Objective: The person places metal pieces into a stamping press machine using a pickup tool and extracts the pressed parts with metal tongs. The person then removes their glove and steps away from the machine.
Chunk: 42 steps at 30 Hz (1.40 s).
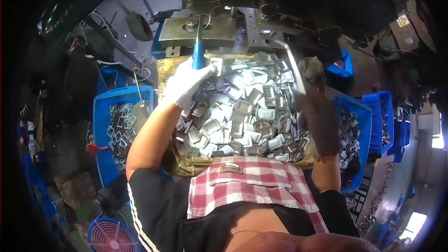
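My left hand [184, 84], in a white glove, is closed round a blue-handled tool [198, 55] whose thin metal end points up toward the machine. At the thumb tip of that hand is a small pale rectangular metal piece [216, 66]. My right hand [319, 121], in a dark glove, is at the lower end of a bent metal rod [293, 63] and appears closed on it; its fingers are dim and blurred. Between the hands lies a big heap of small rectangular metal pieces [242, 112] on a worn brownish tray [186, 165].
A machine bed with a steel plate [219, 29] stands beyond the heap. Blue bins of metal parts flank me, one at left [99, 126] and one at right [366, 126]. More blue bins [373, 100] stand farther right. A blue fan [114, 235] is at lower left.
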Tool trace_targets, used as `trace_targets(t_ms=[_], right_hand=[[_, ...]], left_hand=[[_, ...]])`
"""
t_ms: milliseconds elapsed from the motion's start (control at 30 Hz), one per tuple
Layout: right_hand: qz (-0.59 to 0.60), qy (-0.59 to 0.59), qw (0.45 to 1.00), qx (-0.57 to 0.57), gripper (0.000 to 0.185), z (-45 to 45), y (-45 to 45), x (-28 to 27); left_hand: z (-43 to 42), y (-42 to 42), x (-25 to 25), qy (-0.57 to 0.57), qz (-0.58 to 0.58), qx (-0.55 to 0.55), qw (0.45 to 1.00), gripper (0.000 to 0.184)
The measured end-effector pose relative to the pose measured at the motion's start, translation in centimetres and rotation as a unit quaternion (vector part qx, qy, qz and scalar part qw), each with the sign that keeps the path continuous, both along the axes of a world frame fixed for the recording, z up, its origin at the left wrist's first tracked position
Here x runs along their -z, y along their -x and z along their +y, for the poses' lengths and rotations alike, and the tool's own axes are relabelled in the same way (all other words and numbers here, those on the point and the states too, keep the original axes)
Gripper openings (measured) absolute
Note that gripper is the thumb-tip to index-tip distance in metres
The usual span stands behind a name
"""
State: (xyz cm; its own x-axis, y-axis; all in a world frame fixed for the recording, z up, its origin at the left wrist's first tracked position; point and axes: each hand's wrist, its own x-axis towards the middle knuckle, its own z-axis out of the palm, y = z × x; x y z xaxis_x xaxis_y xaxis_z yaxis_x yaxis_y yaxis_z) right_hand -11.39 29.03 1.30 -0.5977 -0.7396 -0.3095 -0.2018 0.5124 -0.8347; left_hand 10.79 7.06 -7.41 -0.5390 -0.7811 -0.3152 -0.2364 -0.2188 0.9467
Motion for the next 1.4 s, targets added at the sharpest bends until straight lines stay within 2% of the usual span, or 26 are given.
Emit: trace_targets(t_ms=[100,200,233,333,433,533,567,633,667,733,767,800,867,967,1067,1100,1200,1233,1333,1367,1400], right_hand=[[-0.106,0.053,0.992,-0.049,0.036,1.6,-2.6,0.7],[-0.107,0.061,0.988,-0.097,0.038,2.0,-3.9,1.8],[-0.146,0.028,0.984,-0.097,0.038,1.8,-3.9,1.5],[-0.110,0.037,0.985,-0.130,0.039,1.5,-4.3,1.9],[-0.094,0.065,0.981,-0.157,0.040,1.5,-4.2,2.6],[-0.107,0.048,0.984,-0.133,0.038,1.5,-4.1,2.3],[-0.102,0.029,0.987,-0.117,0.037,1.4,-3.9,2.0],[-0.091,-0.007,0.993,-0.081,0.035,1.5,-3.3,1.5],[-0.060,0.006,0.995,-0.078,0.034,1.9,-2.8,1.4],[0.004,0.032,0.997,-0.071,0.033,2.7,-1.8,1.5],[0.008,0.032,0.999,-0.038,0.033,2.8,-1.7,1.8],[0.017,0.047,0.998,-0.028,0.033,3.1,-1.4,2.0],[0.035,0.078,0.996,-0.009,0.034,3.7,-0.3,2.4],[0.091,0.085,0.992,-0.005,0.034,3.2,1.5,2.7],[0.049,0.016,0.998,0.023,0.033,1.7,1.9,1.3],[0.078,0.036,0.996,0.009,0.031,1.3,2.0,1.3],[0.129,0.069,0.989,-0.034,0.026,-0.4,2.1,1.2],[0.126,0.064,0.989,-0.043,0.025,-1.2,1.9,0.4],[0.078,0.100,0.992,-0.011,0.021,-3.5,1.3,0.8],[0.056,0.119,0.991,0.010,0.020,-4.1,1.4,1.3],[0.185,0.152,0.970,-0.049,0.020,-4.6,2.4,2.5]], left_hand=[[0.5,0.1,0.5,-0.064,0.070,-0.015,0.995,0.025],[0.8,0.4,0.1,-0.116,0.128,-0.003,0.985,0.026],[0.9,0.6,0.3,-0.138,0.130,-0.016,0.982,0.025],[1.4,1.1,-0.4,-0.147,0.108,-0.022,0.983,0.025],[2.0,1.2,-0.5,-0.173,0.137,-0.033,0.975,0.026],[2.1,0.7,-0.9,-0.192,0.139,-0.024,0.971,0.029],[1.4,0.2,-0.1,-0.099,0.059,-0.003,0.993,0.030],[-0.6,-0.6,1.0,0.064,-0.086,0.061,0.992,0.035],[-1.1,-0.7,0.6,0.134,-0.147,0.099,0.975,0.038],[-1.6,-0.6,-3.5,0.218,-0.230,0.208,0.925,0.046],[-1.9,-0.1,-2.7,0.355,-0.289,0.175,0.872,0.045],[-1.8,0.8,-3.9,0.366,-0.314,0.172,0.859,0.044],[-3.6,2.8,-4.5,0.400,-0.359,0.233,0.811,0.048],[-4.5,6.2,-6.8,0.431,-0.370,0.250,0.784,0.042],[-5.8,9.9,-7.7,0.441,-0.405,0.304,0.741,0.038],[-6.1,10.5,-7.8,0.436,-0.421,0.327,0.725,0.037],[-6.4,10.7,-7.0,0.408,-0.407,0.227,0.785,0.032],[-6.5,10.4,-5.7,0.414,-0.369,0.129,0.822,0.033],[-5.7,7.3,-2.7,0.464,-0.253,0.109,0.842,0.033],[-5.4,6.6,-1.8,0.429,-0.222,0.145,0.863,0.034],[-4.5,5.9,-1.8,0.425,-0.224,0.177,0.859,0.034]])
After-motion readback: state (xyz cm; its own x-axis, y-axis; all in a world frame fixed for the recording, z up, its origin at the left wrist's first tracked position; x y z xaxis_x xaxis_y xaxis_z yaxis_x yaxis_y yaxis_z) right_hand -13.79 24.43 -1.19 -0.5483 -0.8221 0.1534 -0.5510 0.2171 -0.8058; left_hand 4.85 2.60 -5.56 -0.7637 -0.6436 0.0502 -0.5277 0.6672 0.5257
